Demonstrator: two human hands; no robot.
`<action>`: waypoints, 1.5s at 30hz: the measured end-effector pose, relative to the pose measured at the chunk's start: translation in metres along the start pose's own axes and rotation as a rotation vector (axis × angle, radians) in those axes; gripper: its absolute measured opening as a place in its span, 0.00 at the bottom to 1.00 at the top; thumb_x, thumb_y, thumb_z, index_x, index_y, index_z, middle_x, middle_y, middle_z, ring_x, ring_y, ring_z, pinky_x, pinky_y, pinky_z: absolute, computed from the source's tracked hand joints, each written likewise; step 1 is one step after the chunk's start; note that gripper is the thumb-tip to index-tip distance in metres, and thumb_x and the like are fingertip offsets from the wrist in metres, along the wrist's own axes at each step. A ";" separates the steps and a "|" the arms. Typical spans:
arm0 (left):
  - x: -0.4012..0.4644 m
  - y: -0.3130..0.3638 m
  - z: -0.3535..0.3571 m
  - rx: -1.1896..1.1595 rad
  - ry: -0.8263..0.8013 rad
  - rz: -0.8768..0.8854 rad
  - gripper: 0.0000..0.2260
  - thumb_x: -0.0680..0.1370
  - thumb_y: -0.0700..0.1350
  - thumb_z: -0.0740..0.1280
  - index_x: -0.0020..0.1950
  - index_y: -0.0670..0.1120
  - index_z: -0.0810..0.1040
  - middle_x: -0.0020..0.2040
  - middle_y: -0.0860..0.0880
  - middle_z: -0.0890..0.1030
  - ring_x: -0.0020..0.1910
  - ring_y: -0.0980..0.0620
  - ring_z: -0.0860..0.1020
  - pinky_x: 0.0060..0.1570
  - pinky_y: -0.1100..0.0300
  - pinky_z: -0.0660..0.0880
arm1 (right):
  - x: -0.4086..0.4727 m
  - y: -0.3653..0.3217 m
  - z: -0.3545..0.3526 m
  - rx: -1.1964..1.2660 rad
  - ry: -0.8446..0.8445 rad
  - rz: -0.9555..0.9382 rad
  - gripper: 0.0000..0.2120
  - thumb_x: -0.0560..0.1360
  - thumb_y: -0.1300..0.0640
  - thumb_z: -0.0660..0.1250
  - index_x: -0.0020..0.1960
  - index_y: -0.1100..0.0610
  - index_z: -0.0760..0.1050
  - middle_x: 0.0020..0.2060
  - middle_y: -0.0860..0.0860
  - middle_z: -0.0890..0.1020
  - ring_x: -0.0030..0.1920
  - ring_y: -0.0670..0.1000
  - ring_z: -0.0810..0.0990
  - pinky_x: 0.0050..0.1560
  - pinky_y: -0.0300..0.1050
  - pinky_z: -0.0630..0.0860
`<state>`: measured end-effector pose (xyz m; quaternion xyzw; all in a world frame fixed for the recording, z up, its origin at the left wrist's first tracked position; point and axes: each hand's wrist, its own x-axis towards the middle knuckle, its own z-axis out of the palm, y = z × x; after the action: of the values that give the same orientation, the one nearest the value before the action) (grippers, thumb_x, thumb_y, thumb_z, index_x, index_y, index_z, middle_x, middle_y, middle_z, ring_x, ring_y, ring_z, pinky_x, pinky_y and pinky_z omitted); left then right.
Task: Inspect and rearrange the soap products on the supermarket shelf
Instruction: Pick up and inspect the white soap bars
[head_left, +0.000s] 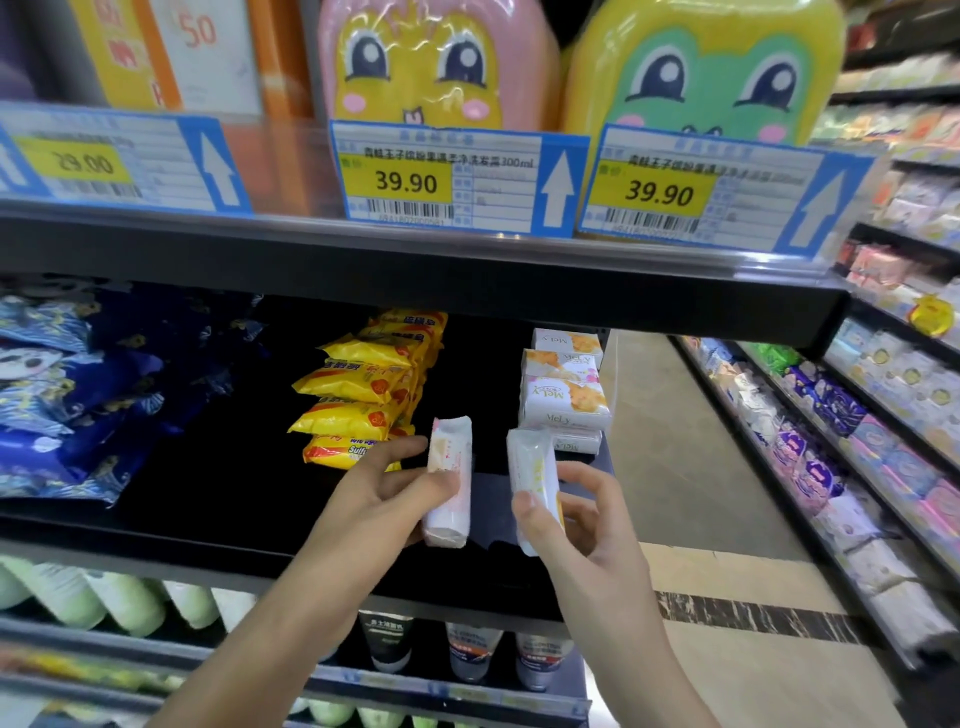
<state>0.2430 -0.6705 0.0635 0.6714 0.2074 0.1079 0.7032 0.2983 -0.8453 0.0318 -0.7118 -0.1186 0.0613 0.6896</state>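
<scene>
My left hand (384, 493) grips a white and pink wrapped soap bar (450, 480), held upright on its end above the black shelf (218, 499). My right hand (576, 525) grips a second white wrapped soap bar (535, 480) with yellow print, also upright, just right of the first. Behind them a stack of white and orange boxed soaps (563, 395) stands at the shelf's right end. A pile of yellow soap packs (363, 389) lies in the middle of the shelf, and blue patterned packs (67, 395) fill the left.
Price labels reading 39.90 (457, 182) hang on the upper shelf's edge below pink and yellow cartoon bottles (431, 62). Tubes and pale green bottles (124, 603) stand on the shelf below. An aisle floor (701, 571) and another rack of packs (841, 441) lie to the right.
</scene>
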 end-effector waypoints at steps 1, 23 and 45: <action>-0.002 0.000 0.001 -0.008 -0.005 -0.003 0.16 0.79 0.41 0.70 0.65 0.52 0.75 0.50 0.49 0.88 0.49 0.52 0.86 0.52 0.55 0.80 | 0.001 0.000 0.001 0.008 -0.007 0.007 0.15 0.74 0.45 0.74 0.58 0.40 0.74 0.46 0.40 0.86 0.46 0.43 0.84 0.47 0.39 0.75; -0.029 0.007 0.041 0.018 -0.508 0.140 0.14 0.74 0.49 0.72 0.59 0.58 0.82 0.49 0.55 0.87 0.50 0.57 0.85 0.54 0.57 0.78 | -0.119 -0.007 -0.033 -0.041 0.519 -0.021 0.19 0.69 0.40 0.74 0.58 0.42 0.77 0.46 0.46 0.85 0.43 0.48 0.83 0.44 0.42 0.77; -0.250 -0.107 0.374 0.270 -1.310 0.056 0.12 0.80 0.40 0.70 0.59 0.55 0.82 0.45 0.57 0.87 0.45 0.59 0.85 0.51 0.52 0.80 | -0.413 0.066 -0.269 0.005 1.414 0.216 0.22 0.59 0.33 0.74 0.52 0.32 0.77 0.44 0.43 0.85 0.40 0.44 0.82 0.42 0.44 0.78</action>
<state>0.1702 -1.1224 -0.0011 0.6855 -0.2683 -0.3308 0.5904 -0.0274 -1.2116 -0.0547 -0.5871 0.4281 -0.3468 0.5932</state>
